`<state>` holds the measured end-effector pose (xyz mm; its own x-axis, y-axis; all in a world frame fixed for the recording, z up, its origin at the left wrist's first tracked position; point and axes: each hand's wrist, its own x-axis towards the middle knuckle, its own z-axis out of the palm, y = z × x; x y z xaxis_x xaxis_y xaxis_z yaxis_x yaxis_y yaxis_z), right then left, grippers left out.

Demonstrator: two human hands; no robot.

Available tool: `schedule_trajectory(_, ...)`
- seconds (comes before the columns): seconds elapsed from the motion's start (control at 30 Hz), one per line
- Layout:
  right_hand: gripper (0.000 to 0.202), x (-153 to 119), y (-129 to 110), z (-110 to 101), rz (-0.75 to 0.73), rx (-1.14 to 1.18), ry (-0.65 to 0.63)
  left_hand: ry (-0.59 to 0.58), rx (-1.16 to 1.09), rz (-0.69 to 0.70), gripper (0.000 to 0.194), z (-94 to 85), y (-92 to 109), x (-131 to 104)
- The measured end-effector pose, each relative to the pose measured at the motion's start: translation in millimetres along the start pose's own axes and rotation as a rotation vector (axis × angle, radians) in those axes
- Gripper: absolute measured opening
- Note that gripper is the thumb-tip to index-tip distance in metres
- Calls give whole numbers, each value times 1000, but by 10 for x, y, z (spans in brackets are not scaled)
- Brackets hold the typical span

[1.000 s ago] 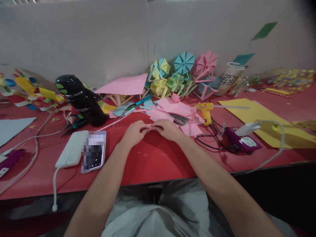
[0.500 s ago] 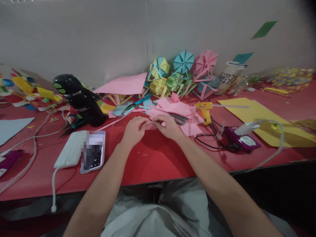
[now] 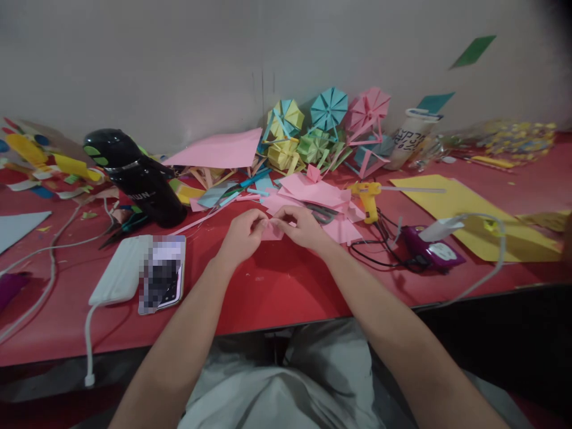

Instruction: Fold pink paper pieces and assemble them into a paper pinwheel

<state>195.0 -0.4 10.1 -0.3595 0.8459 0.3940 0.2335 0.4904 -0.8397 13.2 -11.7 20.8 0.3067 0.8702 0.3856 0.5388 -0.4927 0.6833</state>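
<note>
A small piece of pink paper (image 3: pixel 271 231) is pinched between my two hands above the red tabletop (image 3: pixel 281 286). My left hand (image 3: pixel 243 234) grips its left side, with thumb and fingers closed. From the other side my right hand (image 3: pixel 299 226) pinches it, the fingertips almost meeting those of the left. Fingers partly cover the paper, so its folds are hard to make out. Just beyond the hands lies a loose pile of pink paper sheets (image 3: pixel 308 190), with a dark tool partly under them.
A yellow glue gun (image 3: pixel 369 199) and a purple power adapter (image 3: pixel 433 247) with cables lie right, by yellow card (image 3: pixel 465 214). Folded paper models (image 3: pixel 328 113) line the wall beside a cup (image 3: pixel 409 140). On the left are a black bottle (image 3: pixel 143 185), a phone (image 3: pixel 163 274) and a white power bank (image 3: pixel 123 268).
My hands have tilted the pink paper slightly, and more of it shows below the fingertips. The whole view has shifted a little; the other things lie as before.
</note>
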Motion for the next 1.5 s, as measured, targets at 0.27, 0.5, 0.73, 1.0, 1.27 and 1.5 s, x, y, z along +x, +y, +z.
schedule_trajectory(0.27,22,19,33,-17,-8,-14,-5,40,43,-102,12,-53,-21,1)
schedule_trajectory(0.5,22,5,7,-48,8,10,-38,-8,7,-43,14,-8,3,-16)
schedule_trajectory(0.73,22,-4,-4,-37,20,28,-24,19,1,-41,11,1,11,-18)
schedule_trajectory(1.0,27,-1,-25,26,65,70,-33,86,-12,-98,10,20,-17,-28)
schedule_trajectory(1.27,31,24,62,-8,65,16,53,78,-99,-49,13,56,-47,-10)
schedule_trajectory(1.5,37,20,99,50,34,-163,332,227,-97,-108,9,98,-69,-12)
